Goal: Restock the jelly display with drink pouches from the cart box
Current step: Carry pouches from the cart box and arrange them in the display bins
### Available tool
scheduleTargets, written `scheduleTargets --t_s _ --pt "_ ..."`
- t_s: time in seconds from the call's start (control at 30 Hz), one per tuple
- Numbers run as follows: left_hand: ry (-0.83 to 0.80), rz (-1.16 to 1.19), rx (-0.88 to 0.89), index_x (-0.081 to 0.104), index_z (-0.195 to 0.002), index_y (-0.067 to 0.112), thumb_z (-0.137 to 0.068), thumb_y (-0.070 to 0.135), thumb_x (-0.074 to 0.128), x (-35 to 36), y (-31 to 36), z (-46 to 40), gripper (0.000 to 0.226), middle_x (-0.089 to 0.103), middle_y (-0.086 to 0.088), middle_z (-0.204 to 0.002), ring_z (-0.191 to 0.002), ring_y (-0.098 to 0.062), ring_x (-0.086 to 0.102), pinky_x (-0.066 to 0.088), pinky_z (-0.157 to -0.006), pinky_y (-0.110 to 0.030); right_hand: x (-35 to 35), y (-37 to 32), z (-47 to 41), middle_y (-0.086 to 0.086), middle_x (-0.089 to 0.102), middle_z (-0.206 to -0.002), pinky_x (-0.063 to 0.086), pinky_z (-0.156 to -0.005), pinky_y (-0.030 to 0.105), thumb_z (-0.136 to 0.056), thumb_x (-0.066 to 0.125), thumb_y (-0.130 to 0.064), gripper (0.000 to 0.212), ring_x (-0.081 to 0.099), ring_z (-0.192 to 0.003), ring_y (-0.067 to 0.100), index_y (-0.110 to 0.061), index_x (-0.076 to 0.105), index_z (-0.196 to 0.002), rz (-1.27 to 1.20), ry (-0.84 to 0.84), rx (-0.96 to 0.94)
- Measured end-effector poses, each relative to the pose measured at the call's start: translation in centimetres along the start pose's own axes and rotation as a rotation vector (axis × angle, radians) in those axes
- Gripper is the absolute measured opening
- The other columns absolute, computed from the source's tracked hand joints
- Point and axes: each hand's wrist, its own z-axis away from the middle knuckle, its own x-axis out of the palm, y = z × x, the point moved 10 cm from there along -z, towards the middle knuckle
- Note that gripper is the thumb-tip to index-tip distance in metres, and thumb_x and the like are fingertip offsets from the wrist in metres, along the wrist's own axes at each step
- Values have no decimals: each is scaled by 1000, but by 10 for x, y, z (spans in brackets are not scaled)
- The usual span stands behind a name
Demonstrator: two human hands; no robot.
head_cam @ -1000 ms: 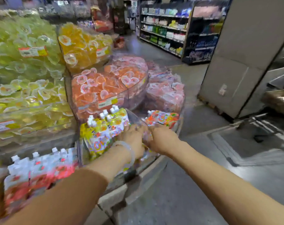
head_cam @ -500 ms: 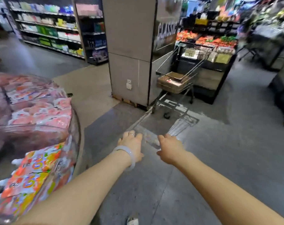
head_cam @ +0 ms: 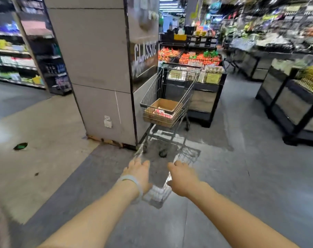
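1. Across the aisle from the jelly stand, the person now faces the shopping cart parked against the grey pillar. A second ago both hands were down among the pouches on the display; that display has since swung out of sight altogether.

2. Both arms reach forward over the bare floor. The left hand, with a pale bangle at the wrist, has its fingers spread and loose, holding nothing. The right hand is likewise empty, fingers relaxed and slightly curled.

3. Half a second back the cart looked smaller and farther off; it now looms larger, so the person is closing on it, though the hands are well apart from it yet.

4. The cardboard box sits in the cart's basket, top open, with something pink and white showing inside, most likely the remaining drink pouches, though blur keeps me from counting them.

5. To my eye, one load has been set down and the trip back for another has begun. What is wanted next is to reach the cart, dip into the box and gather a fresh handful.

6. One caution: the box looks shallowly filled, so this may be among the last loads.
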Motion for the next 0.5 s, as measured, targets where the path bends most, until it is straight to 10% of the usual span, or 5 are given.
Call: scheduleTargets --t_s 0.5 --pt "44 30 -30 32 -138 17 -85 39 62 -119 -22 -356 65 34 -7 -139 -130 -28 31 38 -105 -41 -101 80 -376 14 48 -120 45 -86 42 -89 58 -18 34 46 -113 33 -10 44 -119 -54 36 -59"
